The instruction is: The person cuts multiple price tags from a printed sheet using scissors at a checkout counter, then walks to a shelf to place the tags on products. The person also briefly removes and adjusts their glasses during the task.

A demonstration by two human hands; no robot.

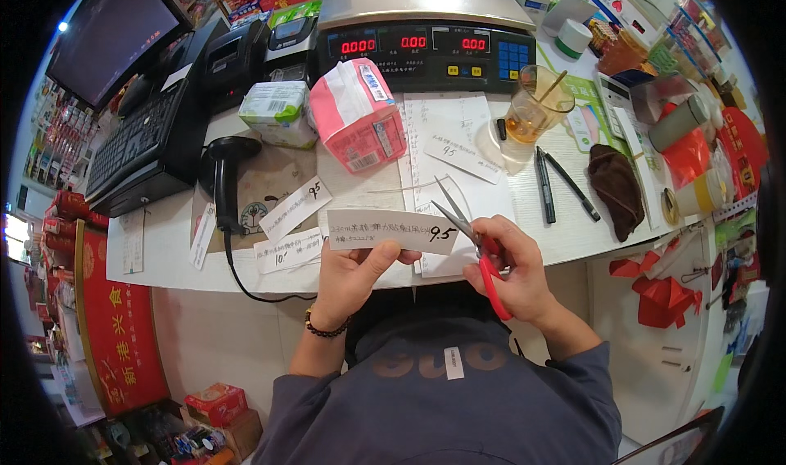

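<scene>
Between the thumb and fingers of my left hand (354,277) is a white handwritten price label (385,230), held level above the table's front edge. My right hand (514,270) grips a pair of scissors with red handles (493,289). Their metal blades (455,209) are parted and point up and left, close to the label's upper right corner. More handwritten labels lie on the table: one (288,211) left of my left hand, another (290,250) below it, and one (463,155) near the scale. A thin paper strip (416,188) curls beyond the blades.
A digital scale (426,51) spans the back. Before it stand a pink package (358,117) and a green-white package (278,113). A barcode scanner (229,178) and keyboard (139,137) are left. To the right are a glass (536,105), black pens (565,182) and a brown cloth item (616,191).
</scene>
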